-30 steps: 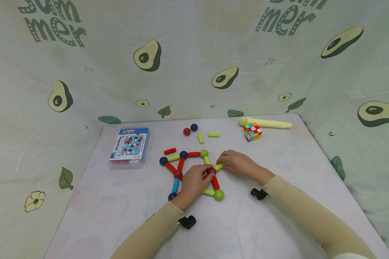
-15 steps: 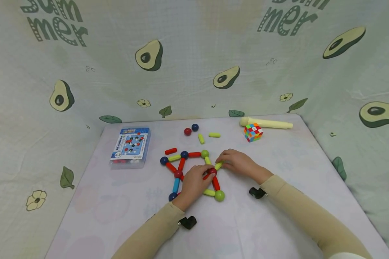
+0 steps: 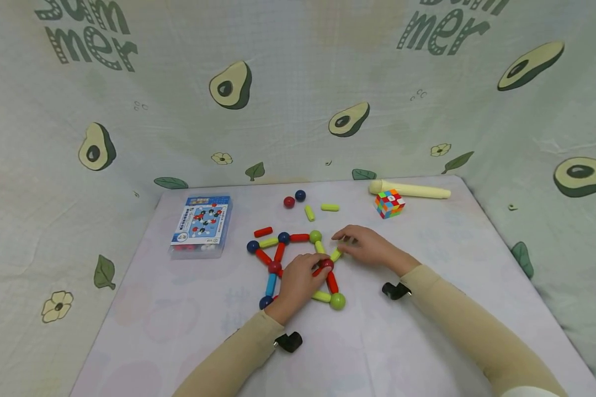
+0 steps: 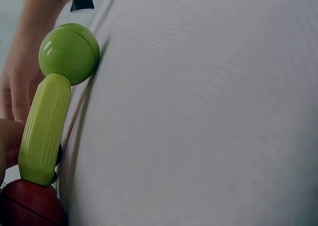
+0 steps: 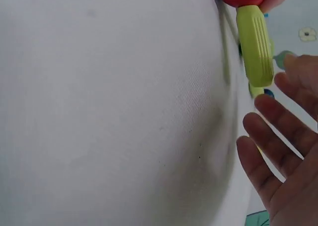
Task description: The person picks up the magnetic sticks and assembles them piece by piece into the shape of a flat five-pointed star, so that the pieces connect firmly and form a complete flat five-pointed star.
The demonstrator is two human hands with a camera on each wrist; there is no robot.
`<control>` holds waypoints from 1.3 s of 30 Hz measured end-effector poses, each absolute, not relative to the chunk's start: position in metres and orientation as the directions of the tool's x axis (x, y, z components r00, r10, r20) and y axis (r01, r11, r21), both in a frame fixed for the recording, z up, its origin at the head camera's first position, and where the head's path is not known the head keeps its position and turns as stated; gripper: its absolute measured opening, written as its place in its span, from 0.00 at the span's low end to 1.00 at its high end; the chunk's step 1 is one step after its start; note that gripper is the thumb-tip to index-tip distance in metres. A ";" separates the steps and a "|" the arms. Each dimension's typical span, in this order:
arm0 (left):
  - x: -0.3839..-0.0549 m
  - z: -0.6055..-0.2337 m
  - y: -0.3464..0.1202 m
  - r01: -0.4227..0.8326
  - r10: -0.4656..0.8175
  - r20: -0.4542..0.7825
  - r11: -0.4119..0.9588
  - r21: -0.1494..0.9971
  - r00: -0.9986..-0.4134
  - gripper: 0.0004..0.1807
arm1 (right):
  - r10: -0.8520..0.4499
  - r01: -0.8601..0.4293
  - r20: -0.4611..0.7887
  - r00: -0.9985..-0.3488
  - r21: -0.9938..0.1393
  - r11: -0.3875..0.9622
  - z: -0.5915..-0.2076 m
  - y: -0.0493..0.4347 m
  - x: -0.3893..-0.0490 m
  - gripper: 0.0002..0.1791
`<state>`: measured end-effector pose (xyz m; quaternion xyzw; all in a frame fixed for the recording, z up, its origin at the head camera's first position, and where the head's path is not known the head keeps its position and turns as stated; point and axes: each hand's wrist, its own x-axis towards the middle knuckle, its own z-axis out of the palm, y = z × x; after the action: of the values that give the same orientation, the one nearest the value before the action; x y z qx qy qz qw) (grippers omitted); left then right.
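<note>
A frame of coloured magnetic rods and balls lies on the table. My left hand reaches over it and holds a red ball between fingers and thumb. From that ball a yellow-green rod sticks out toward my right hand. In the right wrist view the right hand's fingers are spread beside the rod's free end and grip nothing. A green ball forms the near right corner; another red ball joins rods at the left. Part of the frame is hidden under the left hand.
Behind the frame lie a loose red rod, two yellow-green rods, a red ball and a blue ball. A boxed set is at the left. A puzzle cube and a pale yellow microphone-shaped stick are back right.
My right hand has let go of the yellow-green rod and its fingers have opened slightly away from it. The rod stays joined to the red ball; my left hand keeps its hold.
</note>
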<state>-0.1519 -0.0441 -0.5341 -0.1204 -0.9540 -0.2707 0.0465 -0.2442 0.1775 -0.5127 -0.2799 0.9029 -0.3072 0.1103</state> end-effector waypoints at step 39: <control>-0.150 -0.533 -0.045 0.253 0.204 0.151 0.829 0.499 -0.967 0.20 | -0.444 -0.353 -0.056 -0.894 -0.521 0.777 -0.517 0.158 -0.291 0.12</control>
<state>-0.1500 -0.0451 -0.5326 -0.1195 -0.9552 -0.2669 0.0458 -0.2911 0.1577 -0.5173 -0.2121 0.9386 -0.2574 0.0882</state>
